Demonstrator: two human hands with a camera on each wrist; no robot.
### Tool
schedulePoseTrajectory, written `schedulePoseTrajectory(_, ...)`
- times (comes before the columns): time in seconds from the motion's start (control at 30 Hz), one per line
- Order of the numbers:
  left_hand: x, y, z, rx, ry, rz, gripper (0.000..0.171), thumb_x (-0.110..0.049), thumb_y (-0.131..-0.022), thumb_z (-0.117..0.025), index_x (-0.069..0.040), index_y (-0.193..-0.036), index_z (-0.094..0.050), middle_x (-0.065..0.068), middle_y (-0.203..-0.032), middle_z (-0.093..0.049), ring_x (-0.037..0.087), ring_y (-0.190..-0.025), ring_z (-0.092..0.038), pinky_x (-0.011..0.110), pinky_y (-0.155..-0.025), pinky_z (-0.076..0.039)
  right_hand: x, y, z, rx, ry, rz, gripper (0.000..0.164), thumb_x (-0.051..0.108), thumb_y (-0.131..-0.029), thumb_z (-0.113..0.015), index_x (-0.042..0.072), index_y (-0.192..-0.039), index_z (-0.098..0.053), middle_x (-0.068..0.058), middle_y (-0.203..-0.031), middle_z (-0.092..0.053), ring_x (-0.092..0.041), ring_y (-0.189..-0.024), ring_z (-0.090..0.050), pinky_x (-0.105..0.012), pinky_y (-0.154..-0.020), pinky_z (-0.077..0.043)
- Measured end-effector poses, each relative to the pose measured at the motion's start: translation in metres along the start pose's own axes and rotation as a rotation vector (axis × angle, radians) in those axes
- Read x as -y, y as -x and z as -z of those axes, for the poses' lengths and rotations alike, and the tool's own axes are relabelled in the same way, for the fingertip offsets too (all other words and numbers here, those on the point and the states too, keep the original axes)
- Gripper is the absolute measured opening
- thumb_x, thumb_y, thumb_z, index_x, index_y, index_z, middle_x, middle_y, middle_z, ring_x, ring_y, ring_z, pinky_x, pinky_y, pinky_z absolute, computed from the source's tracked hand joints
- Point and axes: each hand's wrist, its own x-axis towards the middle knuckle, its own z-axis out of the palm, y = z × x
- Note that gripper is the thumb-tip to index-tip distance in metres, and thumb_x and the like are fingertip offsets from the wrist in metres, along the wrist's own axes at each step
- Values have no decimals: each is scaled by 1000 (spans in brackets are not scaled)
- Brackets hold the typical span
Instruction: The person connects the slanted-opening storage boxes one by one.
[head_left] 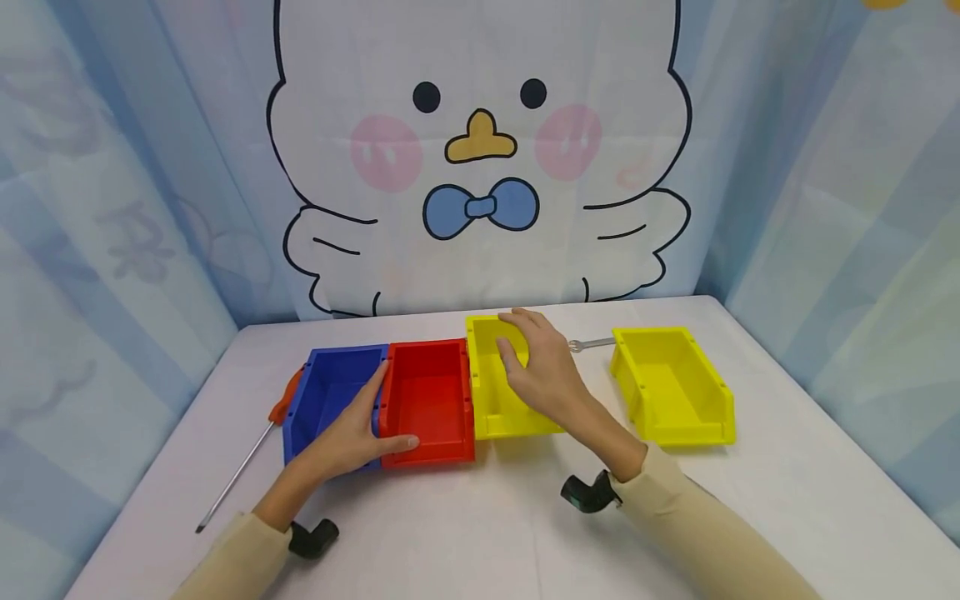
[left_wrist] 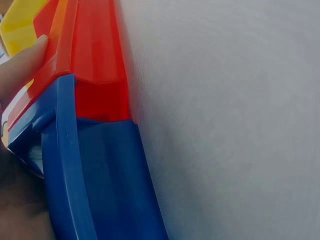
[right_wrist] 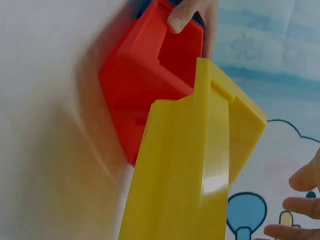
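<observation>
My left hand [head_left: 345, 437] grips the red bin [head_left: 429, 404] at its left side, thumb reaching over into it and fingers lying along its left rim. The blue bin [head_left: 330, 392] stands against the red one, partly behind that hand. In the left wrist view the thumb [left_wrist: 25, 65] lies on the red plastic. My right hand [head_left: 543, 367] is over the nearer yellow bin [head_left: 491, 408], which stands at the red bin's right side. Its fingers [right_wrist: 300, 205] are spread, apart from the yellow wall in the right wrist view.
Another yellow bin [head_left: 675, 400] stands at the right, with a grey wrench-like tool [head_left: 592, 343] lying beside its back corner. Left of the blue bin lies a screwdriver [head_left: 240, 475] with an orange handle. A printed curtain [head_left: 480, 267] hangs behind the white table [head_left: 465, 542].
</observation>
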Motion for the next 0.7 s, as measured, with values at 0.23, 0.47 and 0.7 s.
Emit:
schedulePoseTrajectory(0.23,1,1,1,-3,-3,0,126,-47,-85,-85,-16,-172,1,22,-176,-18,52,-160,-26,66,-110,-52,11,-9,-22,165,-258,-228,51,31,-111,-54,11,-158,-49,-11,-162,-52,-37,-147,-55,-53,-119,-50)
schedulePoseTrajectory(0.47,0,1,0,0,-8,-8,125,-49,-85,-84,-16,-172,0,21,-177,-17,52,-160,-25,66,-110,-52,6,-9,-39,181,-355,-378,56,34,-111,-52,20,-164,-40,-14,-167,-47,-38,-148,-54,-53,-122,-47)
schedulePoseTrajectory(0.7,-1,2,1,4,0,-8,125,-48,-86,-84,-17,-172,1,21,-177,-17,51,-160,-25,65,-110,-53,2,-11,-42,207,-432,-466,56,36,-111,-53,33,-165,-38,-10,-166,-47,-33,-153,-48,-52,-121,-49)
